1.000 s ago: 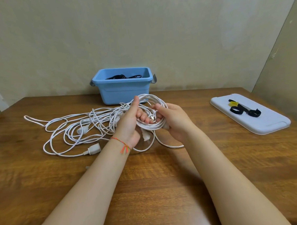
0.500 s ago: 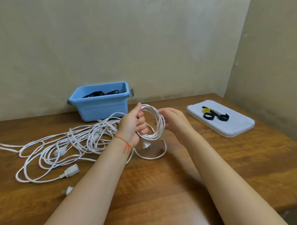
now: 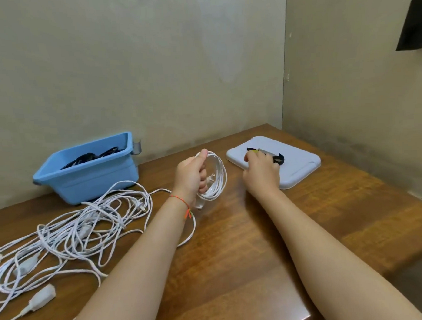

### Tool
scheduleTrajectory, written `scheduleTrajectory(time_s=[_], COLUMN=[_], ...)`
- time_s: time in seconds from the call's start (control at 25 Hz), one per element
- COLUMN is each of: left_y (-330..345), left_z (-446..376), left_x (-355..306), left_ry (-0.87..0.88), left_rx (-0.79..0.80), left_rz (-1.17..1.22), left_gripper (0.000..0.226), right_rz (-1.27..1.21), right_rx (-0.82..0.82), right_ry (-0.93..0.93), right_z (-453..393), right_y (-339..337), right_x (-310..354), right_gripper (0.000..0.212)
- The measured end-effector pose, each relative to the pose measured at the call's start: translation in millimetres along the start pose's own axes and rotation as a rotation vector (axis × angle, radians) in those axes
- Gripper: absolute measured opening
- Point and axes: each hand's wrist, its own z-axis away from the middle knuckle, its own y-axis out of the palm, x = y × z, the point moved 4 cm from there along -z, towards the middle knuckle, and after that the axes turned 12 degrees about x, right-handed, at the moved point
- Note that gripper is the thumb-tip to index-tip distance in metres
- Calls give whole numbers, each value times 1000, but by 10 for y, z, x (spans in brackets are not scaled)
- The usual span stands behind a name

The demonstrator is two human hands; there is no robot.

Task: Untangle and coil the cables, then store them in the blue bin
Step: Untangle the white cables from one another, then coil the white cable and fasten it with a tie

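The left hand (image 3: 190, 176) grips a coiled white cable (image 3: 215, 176) above the brown wooden table (image 3: 245, 243) (blue plastic bin (image 3: 89, 176) behind-left); the right hand's (image 3: 261, 174) fingers curl over black straps (image 3: 277, 159) on the white lid (image 3: 299, 163).

The single head camera looks forward and down from close above the table (image 3: 245, 243), turned rightward toward the room's corner. Both forearms stretch away from the lower edge.
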Motion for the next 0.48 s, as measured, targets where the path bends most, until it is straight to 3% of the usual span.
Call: scheduleTrajectory(time_s=[0.24, 0.4, 0.48], left_y=[-27, -218, -394], left_z=[76, 238, 319], left_x=[105, 41, 4], left_ry=[25, 60, 82], left_rx=[-19, -120, -162], left_rz=[86, 154, 270], left_gripper=[45, 34, 26], right_rz=[-68, -466, -780], right_rx=[-41, -34, 74], right_ry=[-70, -95, -153], right_z=[-45, 60, 210], right_y=[84, -113, -209], right_x=[-124, 171, 565], right_gripper=[25, 17, 12])
